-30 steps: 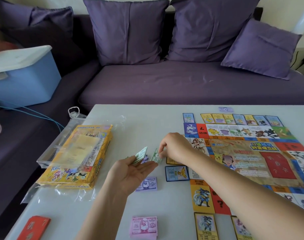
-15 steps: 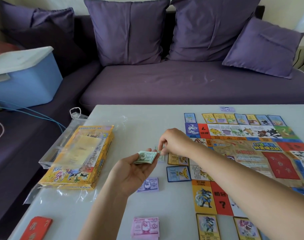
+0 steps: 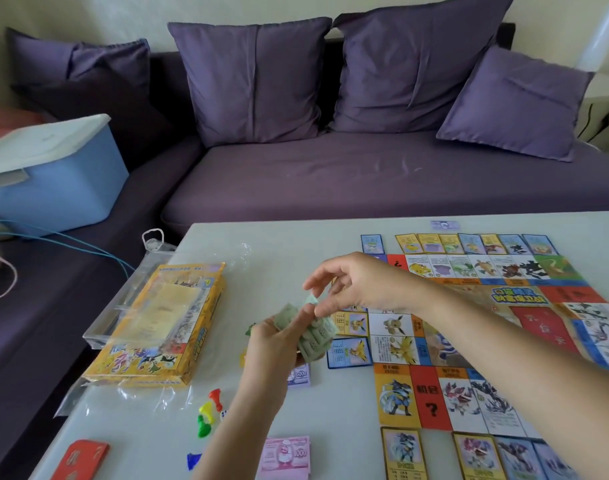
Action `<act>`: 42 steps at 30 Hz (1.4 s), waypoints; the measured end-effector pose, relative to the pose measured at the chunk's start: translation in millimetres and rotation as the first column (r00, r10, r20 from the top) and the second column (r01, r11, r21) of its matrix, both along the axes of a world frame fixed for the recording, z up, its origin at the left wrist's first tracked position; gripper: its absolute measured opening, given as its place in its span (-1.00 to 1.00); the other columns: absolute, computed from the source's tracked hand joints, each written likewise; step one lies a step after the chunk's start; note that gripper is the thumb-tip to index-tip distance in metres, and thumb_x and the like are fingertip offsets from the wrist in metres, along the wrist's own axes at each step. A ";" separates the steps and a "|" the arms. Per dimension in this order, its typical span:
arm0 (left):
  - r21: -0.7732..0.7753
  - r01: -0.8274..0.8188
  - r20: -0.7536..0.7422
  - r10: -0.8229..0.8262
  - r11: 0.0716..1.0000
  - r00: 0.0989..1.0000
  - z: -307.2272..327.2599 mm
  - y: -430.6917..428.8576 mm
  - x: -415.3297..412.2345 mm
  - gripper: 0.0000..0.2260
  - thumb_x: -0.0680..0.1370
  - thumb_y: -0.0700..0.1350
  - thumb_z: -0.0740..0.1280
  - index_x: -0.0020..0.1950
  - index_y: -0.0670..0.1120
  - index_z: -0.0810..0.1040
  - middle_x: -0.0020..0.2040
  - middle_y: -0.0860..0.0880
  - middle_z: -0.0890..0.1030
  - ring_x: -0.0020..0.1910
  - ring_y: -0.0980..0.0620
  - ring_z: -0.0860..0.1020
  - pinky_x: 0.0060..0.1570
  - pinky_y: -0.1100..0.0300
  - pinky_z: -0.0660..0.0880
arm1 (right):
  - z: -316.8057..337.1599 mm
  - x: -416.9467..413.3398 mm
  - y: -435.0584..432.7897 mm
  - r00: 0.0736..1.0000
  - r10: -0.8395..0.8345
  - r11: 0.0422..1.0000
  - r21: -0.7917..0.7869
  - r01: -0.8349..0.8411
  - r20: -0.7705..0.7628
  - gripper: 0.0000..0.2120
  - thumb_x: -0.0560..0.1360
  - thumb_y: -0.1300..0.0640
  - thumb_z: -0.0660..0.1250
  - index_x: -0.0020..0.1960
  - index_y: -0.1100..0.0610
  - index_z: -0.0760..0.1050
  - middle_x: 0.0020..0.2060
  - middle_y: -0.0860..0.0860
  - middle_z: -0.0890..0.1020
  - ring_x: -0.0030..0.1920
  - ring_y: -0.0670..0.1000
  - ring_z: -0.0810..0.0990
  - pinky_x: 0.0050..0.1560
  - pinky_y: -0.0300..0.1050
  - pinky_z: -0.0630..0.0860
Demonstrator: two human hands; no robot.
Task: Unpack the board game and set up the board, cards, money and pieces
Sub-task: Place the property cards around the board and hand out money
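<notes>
Gripped in the left hand (image 3: 278, 341), just off the left edge of the board (image 3: 469, 306) and raised above the table (image 3: 261, 244): a loose wad of green notes (image 3: 316, 336). Pinched at its top corner by thumb and forefinger of the right hand (image 3: 361, 285), remaining fingers spread.

Risks from here:
- Easy to lift two thin notes as one and miscount the stack.
- With a hard tug, likely to fan the wad and spill it onto the purple notes (image 3: 299, 374) directly below, mixing values.
- Right forearm across the board's near-left corner; could nudge the cards (image 3: 403, 455) below it.

Further left of the board: coloured pawns (image 3: 207, 414) with a die (image 3: 223, 415), the yellow box (image 3: 157, 327) on a clear bag (image 3: 136, 393), a red packet (image 3: 81, 459). Pink notes (image 3: 285, 457) nearer than the purple ones.

Little free room for a green pile beside the board: purple notes and a loose blue card (image 3: 348, 353) already there.
</notes>
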State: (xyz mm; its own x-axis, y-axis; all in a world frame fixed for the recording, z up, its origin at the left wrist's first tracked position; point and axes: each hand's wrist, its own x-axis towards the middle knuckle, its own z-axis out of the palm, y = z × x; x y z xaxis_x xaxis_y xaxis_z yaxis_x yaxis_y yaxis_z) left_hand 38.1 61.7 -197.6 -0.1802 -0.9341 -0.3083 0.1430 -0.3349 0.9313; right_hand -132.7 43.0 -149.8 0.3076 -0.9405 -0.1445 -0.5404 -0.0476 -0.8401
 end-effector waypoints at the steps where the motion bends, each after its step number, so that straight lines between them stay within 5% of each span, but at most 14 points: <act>1: -0.030 0.021 0.029 -0.020 0.999 0.999 1.1 3.8 -5.0 -0.81 0.50 -0.13 0.38 -0.16 -0.27 0.61 -0.30 -0.18 0.64 -0.37 -0.09 0.62 -0.43 0.18 0.54 | 2.8 -3.4 3.8 1.000 0.022 1.000 0.009 -0.022 0.001 -0.64 0.36 0.09 0.54 0.13 -0.01 0.57 -0.02 -0.11 0.64 -0.12 -0.12 0.62 0.01 -0.21 0.55; 5: -0.129 0.107 0.194 -0.081 0.986 0.978 4.4 10.0 -27.5 -0.64 0.44 0.05 0.38 -0.22 -0.28 0.61 -0.36 -0.13 0.61 -0.38 -0.10 0.61 -0.32 0.06 0.56 | 11.4 -19.9 15.4 0.998 0.043 0.999 -0.015 -0.044 -0.043 -0.62 0.35 0.20 0.54 0.12 -0.03 0.58 -0.04 -0.03 0.61 -0.22 -0.15 0.56 -0.16 -0.36 0.50; 9: -0.085 0.251 0.189 -0.232 0.964 0.954 19.4 4.8 -56.7 -0.74 0.57 -0.02 0.26 -0.10 -0.18 0.61 -0.31 -0.10 0.68 -0.38 -0.05 0.65 -0.43 0.20 0.56 | 18.0 -47.1 20.9 0.976 -0.059 0.992 -0.117 0.035 -0.210 -0.69 0.37 0.18 0.52 0.08 -0.04 0.61 -0.22 -0.10 0.55 -0.39 -0.24 0.48 -0.32 -0.36 0.42; 12: -0.031 0.327 0.199 -0.314 0.945 0.928 30.6 -8.9 -78.9 -0.74 0.62 -0.03 0.20 -0.10 -0.18 0.56 -0.37 -0.07 0.66 -0.41 -0.01 0.64 -0.44 0.20 0.55 | 21.5 -78.2 20.6 0.968 -0.157 0.984 -0.112 0.137 -0.194 -0.74 0.41 0.17 0.49 0.07 -0.04 0.62 -0.08 -0.04 0.67 -0.18 -0.11 0.67 -0.11 -0.22 0.60; 15: 0.062 0.284 0.149 -0.290 0.957 0.945 38.7 -28.4 -99.3 -0.74 0.63 -0.04 0.18 -0.09 -0.20 0.51 -0.41 -0.08 0.62 -0.46 0.00 0.60 -0.51 0.23 0.51 | 22.1 -118.4 15.2 0.938 -0.328 0.943 -0.095 0.318 -0.116 -0.89 0.50 0.21 0.39 0.00 0.10 0.64 -0.27 -0.03 0.70 -0.33 -0.19 0.65 -0.30 -0.43 0.50; 19: 0.101 0.271 0.098 -0.281 0.957 0.955 44.9 -59.1 -123.4 -0.74 0.65 -0.03 0.15 -0.04 -0.21 0.48 -0.36 -0.12 0.66 -0.54 0.06 0.52 -0.59 0.29 0.44 | 10.7 -178.9 -3.3 0.802 -0.592 0.804 -0.016 0.594 0.080 -0.81 0.51 0.19 0.38 0.09 0.23 0.62 -0.10 0.07 0.69 -0.17 -0.02 0.69 0.06 -0.03 0.60; 22: 0.128 0.276 0.053 -0.284 0.953 0.957 46.0 -84.1 -141.6 -0.76 0.65 -0.05 0.16 -0.02 -0.21 0.48 -0.29 -0.15 0.68 -0.55 0.08 0.51 -0.62 0.31 0.42 | 4.1 -219.1 -22.4 0.643 -0.763 0.641 -0.042 0.766 0.065 -0.61 0.44 0.14 0.46 0.23 0.24 0.54 -0.14 0.03 0.62 -0.24 -0.08 0.57 0.00 -0.13 0.49; 25: 0.155 0.271 -0.024 -0.271 0.950 0.962 45.4 -104.7 -155.4 -0.79 0.65 -0.14 0.15 -0.01 -0.22 0.51 -0.26 -0.15 0.69 -0.42 0.01 0.63 -0.51 0.27 0.53 | -3.2 -246.5 -43.7 0.563 -0.813 0.576 0.065 0.815 0.150 -0.63 0.43 0.24 0.47 0.19 0.31 0.51 -0.27 0.10 0.60 -0.29 -0.03 0.55 -0.12 -0.18 0.52; 33: 0.153 0.259 -0.055 -0.254 0.954 0.966 23.0 -140.3 -190.2 -0.81 0.63 -0.22 0.16 0.03 -0.22 0.56 -0.13 -0.15 0.68 -0.25 -0.05 0.68 -0.33 0.21 0.61 | -31.5 -275.6 -97.4 0.649 -0.759 0.645 0.074 0.760 -0.051 -0.73 0.53 0.31 0.30 0.17 0.09 0.60 -0.29 0.00 0.55 -0.34 -0.06 0.43 -0.33 -0.24 0.31; 38: 0.161 0.277 -0.059 -0.271 0.947 0.961 12.7 -152.9 -209.4 -0.81 0.63 -0.23 0.16 0.03 -0.22 0.56 -0.13 -0.15 0.68 -0.27 -0.04 0.68 -0.37 0.23 0.60 | -45.4 -284.6 -111.8 0.715 -0.696 0.715 0.032 0.699 -0.068 -0.79 0.50 0.23 0.37 0.11 0.08 0.64 -0.09 -0.04 0.65 -0.21 -0.08 0.52 -0.25 -0.28 0.34; 42: 0.156 0.296 -0.063 -0.289 0.943 0.955 7.0 -158.2 -218.8 -0.81 0.63 -0.22 0.17 0.03 -0.21 0.57 -0.18 -0.12 0.70 -0.28 -0.03 0.68 -0.40 0.24 0.59 | -60.1 -289.0 -118.7 0.721 -0.688 0.722 0.020 0.692 -0.081 -0.82 0.47 0.22 0.42 0.06 0.08 0.66 -0.02 -0.01 0.67 -0.07 -0.10 0.56 0.03 -0.22 0.36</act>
State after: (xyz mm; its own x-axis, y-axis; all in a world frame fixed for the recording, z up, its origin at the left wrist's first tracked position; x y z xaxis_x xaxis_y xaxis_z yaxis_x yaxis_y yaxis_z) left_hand -180.6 -96.5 -190.6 -0.4526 -0.7768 -0.4379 0.0509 -0.5128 0.8570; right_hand -421.7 -75.7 -209.8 -0.4350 -0.8806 -0.1878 -0.4598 0.3966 -0.7945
